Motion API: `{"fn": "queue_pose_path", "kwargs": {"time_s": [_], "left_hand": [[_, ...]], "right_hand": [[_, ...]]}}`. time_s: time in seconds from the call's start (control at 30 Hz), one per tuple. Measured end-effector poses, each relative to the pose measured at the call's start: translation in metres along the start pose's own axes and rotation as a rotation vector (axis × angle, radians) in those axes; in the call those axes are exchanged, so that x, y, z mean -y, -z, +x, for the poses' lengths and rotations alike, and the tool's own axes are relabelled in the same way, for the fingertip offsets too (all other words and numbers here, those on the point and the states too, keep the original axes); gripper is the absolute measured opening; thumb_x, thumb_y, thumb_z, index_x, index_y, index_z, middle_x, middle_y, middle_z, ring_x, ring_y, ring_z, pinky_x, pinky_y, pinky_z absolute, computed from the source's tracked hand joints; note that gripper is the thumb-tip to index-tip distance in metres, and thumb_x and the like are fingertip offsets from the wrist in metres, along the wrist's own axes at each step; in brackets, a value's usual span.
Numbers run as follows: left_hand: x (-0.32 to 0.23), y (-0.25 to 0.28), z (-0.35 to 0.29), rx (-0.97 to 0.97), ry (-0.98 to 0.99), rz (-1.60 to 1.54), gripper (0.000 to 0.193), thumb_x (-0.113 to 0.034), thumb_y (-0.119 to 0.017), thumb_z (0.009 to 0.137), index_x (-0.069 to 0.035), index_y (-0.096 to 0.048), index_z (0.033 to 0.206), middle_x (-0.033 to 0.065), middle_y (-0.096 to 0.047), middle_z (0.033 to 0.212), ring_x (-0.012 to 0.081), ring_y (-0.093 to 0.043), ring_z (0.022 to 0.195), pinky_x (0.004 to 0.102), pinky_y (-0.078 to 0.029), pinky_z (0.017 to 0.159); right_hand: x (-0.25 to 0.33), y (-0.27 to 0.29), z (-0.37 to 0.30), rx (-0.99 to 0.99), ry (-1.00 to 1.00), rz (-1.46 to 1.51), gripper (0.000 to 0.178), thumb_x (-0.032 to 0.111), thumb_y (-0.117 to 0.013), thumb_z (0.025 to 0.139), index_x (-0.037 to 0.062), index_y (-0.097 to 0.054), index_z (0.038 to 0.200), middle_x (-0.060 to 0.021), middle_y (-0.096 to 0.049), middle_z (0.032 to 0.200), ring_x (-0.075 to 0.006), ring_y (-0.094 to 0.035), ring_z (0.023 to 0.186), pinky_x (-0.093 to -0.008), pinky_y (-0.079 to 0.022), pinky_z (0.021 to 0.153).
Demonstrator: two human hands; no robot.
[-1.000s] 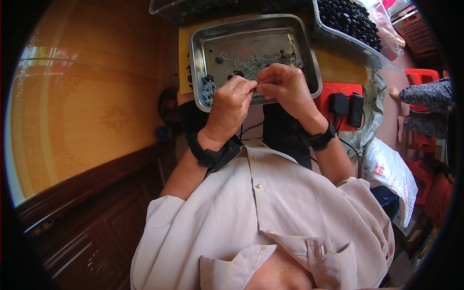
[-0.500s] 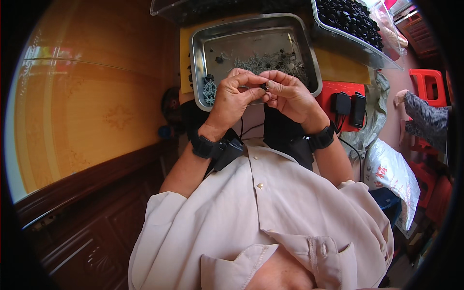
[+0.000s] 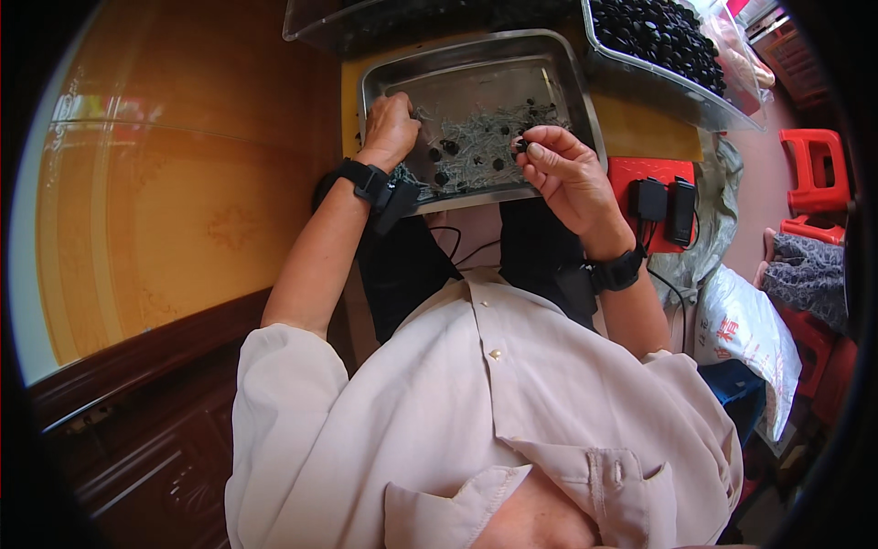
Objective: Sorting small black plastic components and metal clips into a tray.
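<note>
A shallow metal tray [image 3: 593, 114] lies in front of me with a heap of thin grey screws [image 3: 480, 137] and several black round caps [image 3: 435, 156] scattered among them. My right hand [image 3: 572, 178] is raised above the tray's right part, thumb and fingertips pinched on a small black cap [image 3: 519, 145]. Over the tray's left side is my left hand [image 3: 391, 133], back toward me and fingers curled; whatever they hold is hidden.
At the top right stands a clear plastic bin [image 3: 640, 69] full of black round pieces, with another clear bin [image 3: 315, 23] at the top left. Black adapters [image 3: 647, 199] with cables sit on a red surface. A person's patterned sleeve or trouser leg [image 3: 805, 274] shows by red stools [image 3: 812, 169].
My hands have parted: the left moved to the tray's left side, the right slightly right with the black cap. More screws and caps lie in view. The patterned garment at right shifted lower.
</note>
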State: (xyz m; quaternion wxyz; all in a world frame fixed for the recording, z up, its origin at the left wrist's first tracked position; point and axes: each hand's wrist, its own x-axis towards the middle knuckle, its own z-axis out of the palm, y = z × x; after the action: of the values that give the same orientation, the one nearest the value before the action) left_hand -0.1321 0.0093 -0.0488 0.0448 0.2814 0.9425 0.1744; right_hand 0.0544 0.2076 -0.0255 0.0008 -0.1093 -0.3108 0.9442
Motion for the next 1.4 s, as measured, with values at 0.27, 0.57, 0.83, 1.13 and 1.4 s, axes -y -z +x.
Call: {"fn": "queue_pose_path", "kwargs": {"time_s": [0.27, 0.57, 0.83, 1.13, 1.4], "left_hand": [[-0.034, 0.019, -0.026, 0.193, 0.162, -0.883, 0.015, -0.004, -0.066, 0.074, -0.001, -0.062, 0.088, 0.0061, -0.063, 0.077, 0.0156, -0.061, 0.078, 0.0265, -0.049, 0.071], [-0.074, 0.039, -0.085, 0.161, 0.039, -1.122, 0.022, 0.003, -0.064, 0.078, -0.002, -0.061, 0.099, -0.0003, -0.062, 0.088, 0.0053, -0.057, 0.081, 0.0184, -0.047, 0.074], [-0.079, 0.034, -0.104, 0.072, 0.077, -1.178, 0.030, 0.008, -0.064, 0.076, -0.002, -0.055, 0.103, 0.0030, -0.061, 0.093, 0.0085, -0.058, 0.085, 0.0201, -0.048, 0.079], [-0.078, 0.031, -0.107, -0.007, 0.041, -1.128, 0.043, 0.014, -0.063, 0.072, -0.003, -0.046, 0.108, 0.0061, -0.058, 0.095, 0.0110, -0.057, 0.086, 0.0223, -0.049, 0.080], [-0.080, 0.030, -0.108, -0.144, -0.081, -0.859, 0.040, 0.012, -0.064, 0.068, -0.004, -0.048, 0.102, 0.0063, -0.061, 0.086, 0.0131, -0.063, 0.076, 0.0245, -0.052, 0.068]], "right_hand": [[-0.003, -0.005, 0.002, -0.027, 0.043, -0.028, 0.016, 0.003, -0.060, 0.085, 0.0003, -0.060, 0.101, -0.0073, -0.063, 0.089, -0.0141, -0.062, 0.080, -0.0228, -0.052, 0.071], [-0.022, -0.031, 0.003, -0.006, 0.224, -0.457, 0.016, 0.001, -0.062, 0.082, -0.0013, -0.062, 0.097, -0.0047, -0.064, 0.085, -0.0086, -0.061, 0.077, -0.0215, -0.050, 0.072], [-0.030, -0.043, -0.006, -0.066, 0.262, -0.759, 0.014, -0.001, -0.063, 0.079, -0.0002, -0.064, 0.093, -0.0028, -0.064, 0.083, -0.0072, -0.059, 0.076, -0.0197, -0.048, 0.068], [-0.034, -0.050, -0.008, -0.028, 0.428, -1.011, 0.015, -0.005, -0.062, 0.076, 0.0005, -0.065, 0.089, -0.0053, -0.060, 0.080, -0.0098, -0.059, 0.073, -0.0208, -0.047, 0.065], [-0.029, -0.049, -0.007, -0.056, 0.150, -0.798, 0.009, -0.003, -0.065, 0.076, -0.0002, -0.065, 0.085, -0.0039, -0.063, 0.078, -0.0077, -0.058, 0.069, -0.0199, -0.047, 0.060]]}}
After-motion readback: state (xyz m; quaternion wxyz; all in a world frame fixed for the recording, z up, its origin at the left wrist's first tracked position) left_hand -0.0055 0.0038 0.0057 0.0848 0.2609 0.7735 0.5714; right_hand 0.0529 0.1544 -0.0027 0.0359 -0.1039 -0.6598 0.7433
